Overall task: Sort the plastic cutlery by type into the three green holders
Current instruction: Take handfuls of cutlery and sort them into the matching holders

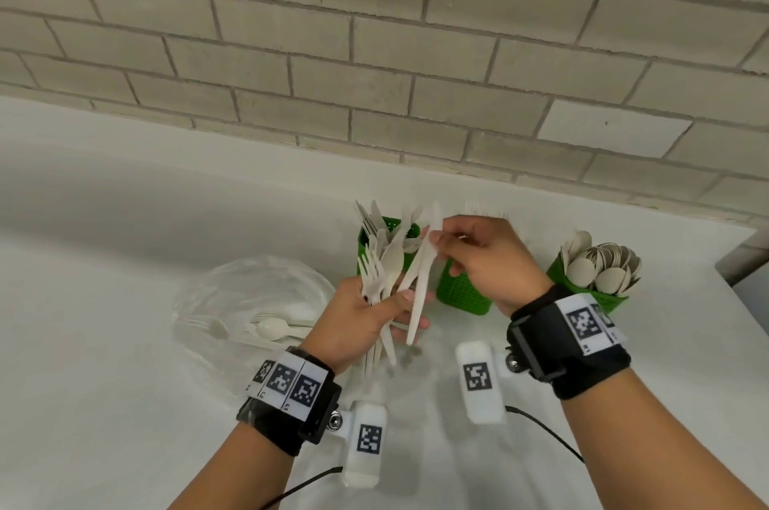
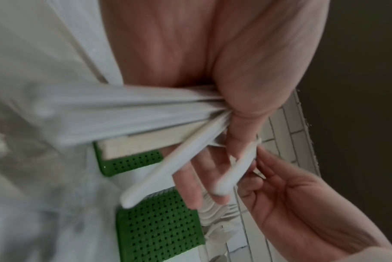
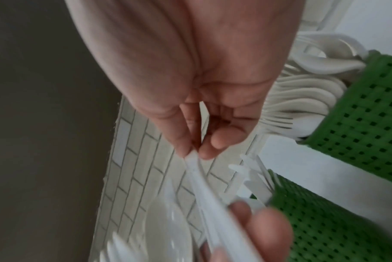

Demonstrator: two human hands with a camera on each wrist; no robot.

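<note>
A knife is being pinched at its upper end by the right hand, its long axis running down toward the bundle being gripped by the left hand, near the holders.

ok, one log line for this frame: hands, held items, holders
left hand: grips mixed cutlery bunch | right hand: pinches knife from bunch | spoon holder: full

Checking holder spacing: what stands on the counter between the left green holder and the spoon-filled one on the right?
In the head view, a third green holder stands between the left holder and the spoon holder, partly hidden by the right hand.
</note>
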